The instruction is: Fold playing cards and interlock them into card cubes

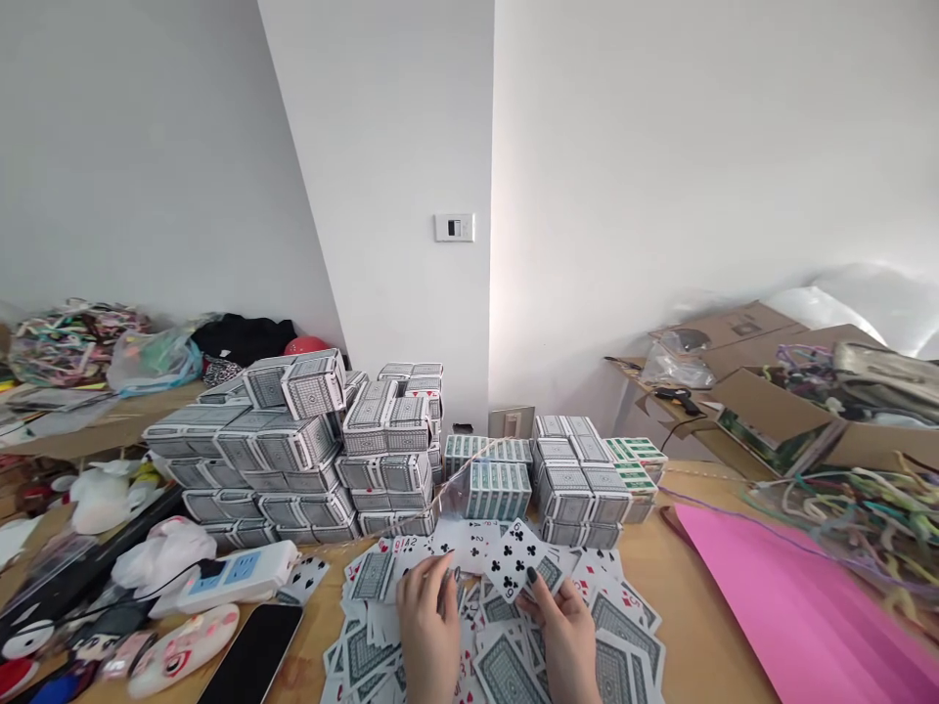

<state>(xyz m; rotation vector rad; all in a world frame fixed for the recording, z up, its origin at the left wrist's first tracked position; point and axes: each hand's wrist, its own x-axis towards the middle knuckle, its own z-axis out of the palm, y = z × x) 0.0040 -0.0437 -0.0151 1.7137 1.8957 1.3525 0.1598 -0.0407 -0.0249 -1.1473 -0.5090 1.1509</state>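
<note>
Loose playing cards point(510, 670) lie in a wide, messy pile on the wooden table, some face up and some showing grey patterned backs. Between the thumb and fingers of my right hand point(563, 626) is a six of clubs point(512, 560), tilted with its face towards me. My left hand point(427, 621) is over the left part of the pile, its fingers curled together; what they hold, if anything, is hidden. Behind the pile stand blocks of stacked grey-backed cards point(388, 420), and green-and-white card boxes point(499, 489) are in the middle.
At left lie a black phone point(251, 657), a white power strip point(239, 575) and a pale decorated oval object point(183, 650). Pink sheets point(799, 596) cover the right side. Beyond them are fuzzy coloured stems point(872, 533) and an open cardboard box point(778, 416). A wall rises behind.
</note>
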